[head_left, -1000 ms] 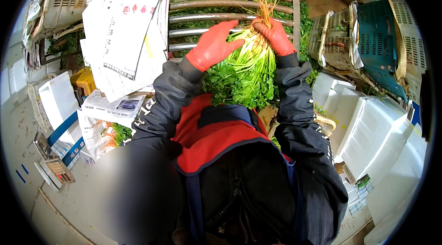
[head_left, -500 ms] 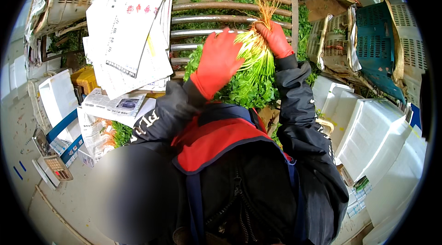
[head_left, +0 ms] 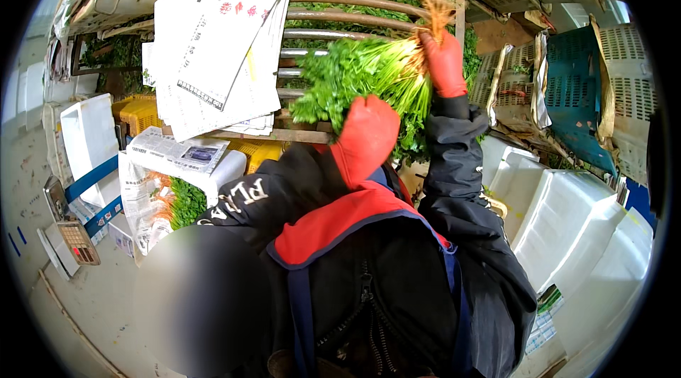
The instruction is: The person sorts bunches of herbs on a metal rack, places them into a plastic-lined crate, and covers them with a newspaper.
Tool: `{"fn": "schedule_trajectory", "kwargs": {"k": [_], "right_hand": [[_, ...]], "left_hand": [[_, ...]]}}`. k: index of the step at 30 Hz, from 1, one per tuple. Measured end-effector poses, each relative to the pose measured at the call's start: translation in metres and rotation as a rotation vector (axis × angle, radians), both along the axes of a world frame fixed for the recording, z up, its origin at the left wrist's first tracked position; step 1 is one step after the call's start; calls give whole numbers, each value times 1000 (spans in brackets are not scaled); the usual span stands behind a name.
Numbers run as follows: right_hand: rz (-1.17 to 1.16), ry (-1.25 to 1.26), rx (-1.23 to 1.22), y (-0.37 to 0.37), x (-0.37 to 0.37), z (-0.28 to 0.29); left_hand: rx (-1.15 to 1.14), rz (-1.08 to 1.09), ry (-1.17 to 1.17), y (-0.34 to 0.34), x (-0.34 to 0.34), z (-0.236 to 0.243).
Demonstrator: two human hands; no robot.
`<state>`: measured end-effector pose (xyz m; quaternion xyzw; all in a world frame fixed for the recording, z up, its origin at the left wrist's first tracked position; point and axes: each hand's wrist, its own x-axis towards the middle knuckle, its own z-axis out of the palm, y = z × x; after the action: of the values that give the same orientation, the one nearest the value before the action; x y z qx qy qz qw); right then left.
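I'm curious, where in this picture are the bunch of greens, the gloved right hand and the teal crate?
Bunch of greens [head_left: 369, 74]: head view, on its leaves.
Gloved right hand [head_left: 445, 64]: head view, on the red glove's back.
Teal crate [head_left: 574, 90]: head view, on its perforated side.

A slatted rack [head_left: 333, 16], seemingly metal, bears paper sheets [head_left: 227, 44].

red gloves [head_left: 366, 140] | blk slvs [head_left: 454, 158], wht ltrs [head_left: 241, 196] | red/navy apron [head_left: 347, 218]

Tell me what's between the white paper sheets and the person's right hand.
The head view shows bars of a slatted rack beside the white paper sheets, then the leafy green bunch, gripped near its roots by the right hand.
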<state>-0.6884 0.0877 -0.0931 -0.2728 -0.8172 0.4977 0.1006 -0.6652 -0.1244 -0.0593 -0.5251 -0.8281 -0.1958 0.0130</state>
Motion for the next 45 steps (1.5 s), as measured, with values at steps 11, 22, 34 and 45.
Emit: {"fn": "schedule_trajectory", "kwargs": {"k": [11, 22, 34, 45], "right_hand": [[-19, 154, 399, 43, 4, 62], [-98, 124, 161, 129, 9, 25], [-81, 238, 34, 79, -10, 29], [-125, 219, 114, 51, 12, 17]], "left_hand": [[-136, -5, -192, -57, -89, 0], [226, 55, -641, -58, -54, 11], [386, 134, -739, -16, -54, 72], [444, 262, -357, 74, -81, -19]]}}
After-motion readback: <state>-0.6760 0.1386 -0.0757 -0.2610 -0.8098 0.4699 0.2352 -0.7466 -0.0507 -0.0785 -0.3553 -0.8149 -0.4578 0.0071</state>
